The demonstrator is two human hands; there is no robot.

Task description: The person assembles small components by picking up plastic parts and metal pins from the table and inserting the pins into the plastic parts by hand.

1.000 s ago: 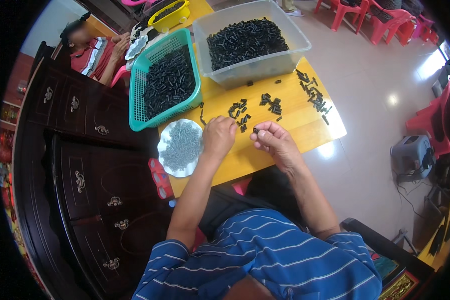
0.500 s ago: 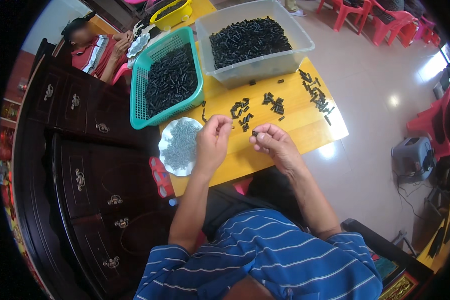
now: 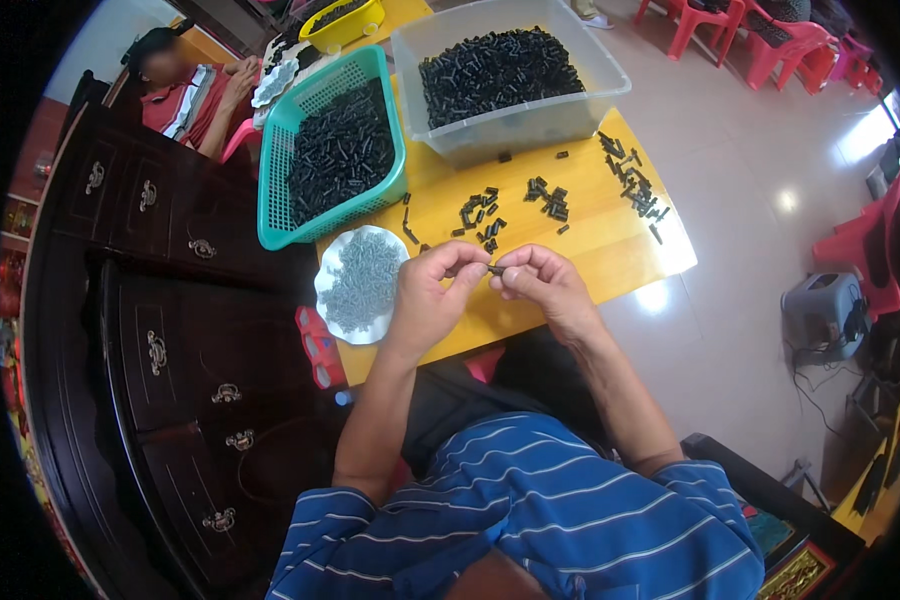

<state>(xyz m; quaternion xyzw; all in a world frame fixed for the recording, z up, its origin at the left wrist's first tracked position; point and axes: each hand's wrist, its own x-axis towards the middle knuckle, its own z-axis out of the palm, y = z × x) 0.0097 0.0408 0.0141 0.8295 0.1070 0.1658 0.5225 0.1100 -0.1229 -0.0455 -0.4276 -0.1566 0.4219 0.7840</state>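
I see my left hand (image 3: 432,295) and right hand (image 3: 545,285) pinching one small black part (image 3: 494,269) together above the yellow table (image 3: 610,240), near the white plate (image 3: 361,283).

Glossy wood table (image 3: 610,240); teal plastic basket (image 3: 275,200).

Our two forearms rise from six o'clock and converge toward twelve, bare below short striped sleeves. Our left hand (image 3: 428,292) is curled, its thumb and fingertips (image 3: 467,262) pinched together and pointing toward three o'clock. Our right hand (image 3: 546,285) mirrors it, knuckles bent, its fingertips (image 3: 508,272) pinched toward nine o'clock. The fingertips of both hands nearly meet, wrists slightly flexed, elbows spread apart.
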